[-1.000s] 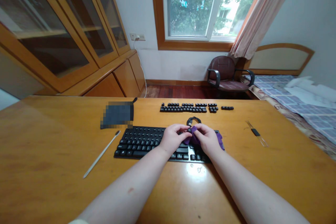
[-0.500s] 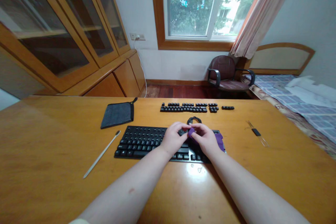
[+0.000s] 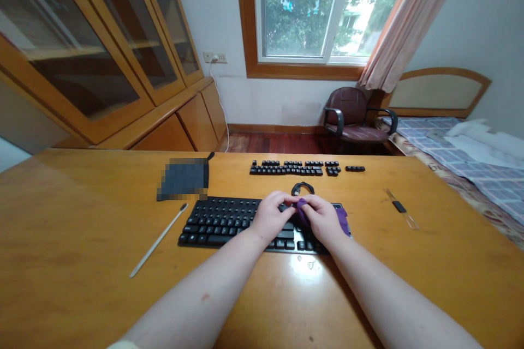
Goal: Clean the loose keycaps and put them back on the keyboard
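A black keyboard (image 3: 229, 218) lies on the desk, its upper rows bared of keycaps and its lower rows still fitted. Over its right half, my left hand (image 3: 270, 218) is closed in a pinch; whatever its fingertips hold is hidden or too small to make out. My right hand (image 3: 325, 221) grips a purple cloth (image 3: 343, 218), part of which bunches up between thumb and fingers while the rest hangs behind the hand onto the keyboard's right end. The fingertips of both hands meet at the bunched part.
Rows of loose keycaps (image 3: 286, 169) sit along the desk's far edge. A coiled cable (image 3: 303, 187) lies just behind my hands. Left of the keyboard are a long-handled brush (image 3: 159, 241) and a dark grey cloth (image 3: 184, 180). A wire keycap puller (image 3: 399, 206) rests at right.
The purple cloth has shifted slightly at my right fingertips, and its bunched part looks folded differently. Both hands stay nearly in place; the other things on the desk have not moved.
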Action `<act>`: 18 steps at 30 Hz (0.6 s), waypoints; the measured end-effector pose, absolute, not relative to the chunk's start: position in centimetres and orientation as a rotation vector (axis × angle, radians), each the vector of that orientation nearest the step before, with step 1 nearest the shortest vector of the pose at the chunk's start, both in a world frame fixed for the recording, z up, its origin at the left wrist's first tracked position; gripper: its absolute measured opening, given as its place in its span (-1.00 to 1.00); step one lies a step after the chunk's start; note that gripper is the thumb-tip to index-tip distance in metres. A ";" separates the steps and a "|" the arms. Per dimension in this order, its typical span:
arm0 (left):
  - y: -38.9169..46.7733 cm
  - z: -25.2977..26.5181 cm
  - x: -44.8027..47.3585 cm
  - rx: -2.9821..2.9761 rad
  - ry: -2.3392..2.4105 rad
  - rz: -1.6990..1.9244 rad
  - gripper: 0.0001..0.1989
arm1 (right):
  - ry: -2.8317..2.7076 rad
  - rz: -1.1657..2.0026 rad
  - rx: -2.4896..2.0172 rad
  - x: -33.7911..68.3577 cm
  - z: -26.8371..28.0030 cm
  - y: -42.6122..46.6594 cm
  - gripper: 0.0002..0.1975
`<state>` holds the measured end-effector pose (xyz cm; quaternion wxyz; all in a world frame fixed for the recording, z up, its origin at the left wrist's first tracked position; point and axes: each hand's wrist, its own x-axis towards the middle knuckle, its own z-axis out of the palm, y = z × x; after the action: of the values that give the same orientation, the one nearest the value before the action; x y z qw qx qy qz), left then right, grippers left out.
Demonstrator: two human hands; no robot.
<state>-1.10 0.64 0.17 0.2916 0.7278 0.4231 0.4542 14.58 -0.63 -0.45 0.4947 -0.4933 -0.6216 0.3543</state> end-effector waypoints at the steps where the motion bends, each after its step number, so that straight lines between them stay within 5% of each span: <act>1: 0.6 0.2 -1.1 1.933 1.135 1.205 -0.82 | -1.504 0.864 -1.198 14.6 -0.5 -0.6 -0.84; 18: 0.5 0.4 -1.0 1.932 1.104 1.199 -0.79 | -1.471 0.910 -1.223 14.5 -0.4 -0.7 -0.77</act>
<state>-1.03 0.54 0.43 0.3022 0.7286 0.4163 0.4522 14.55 -0.71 -0.40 0.4896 -0.5033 -0.6056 0.3745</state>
